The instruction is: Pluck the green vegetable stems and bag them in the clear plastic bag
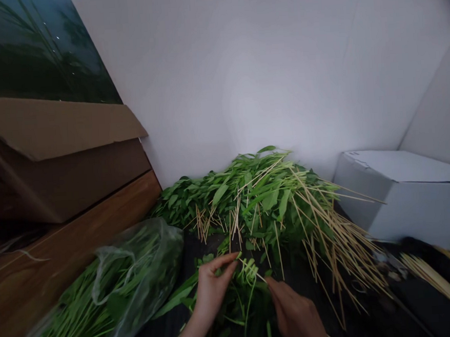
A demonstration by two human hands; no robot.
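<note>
In the lower middle, my right hand (296,310) grips a thin bamboo skewer (261,278) that points up and to the left. Pale green stems (249,270) are threaded in folds along it, and their leaves (240,311) hang below between my hands. At the skewer's far end, the thumb and forefinger of my left hand (213,279) pinch a bit of green stem. Just beyond my hands lies a large heap of leafy greens on skewers (258,197), with many bare stick ends (330,243) fanning out to the right.
On the left, a clear plastic bag (140,277) holds more long-stemmed greens. A cardboard box (66,164) sits above it on a wooden surface (120,212). At right stand a white box (407,191) and a bundle of skewers (441,281). A white wall (264,68) closes off the back.
</note>
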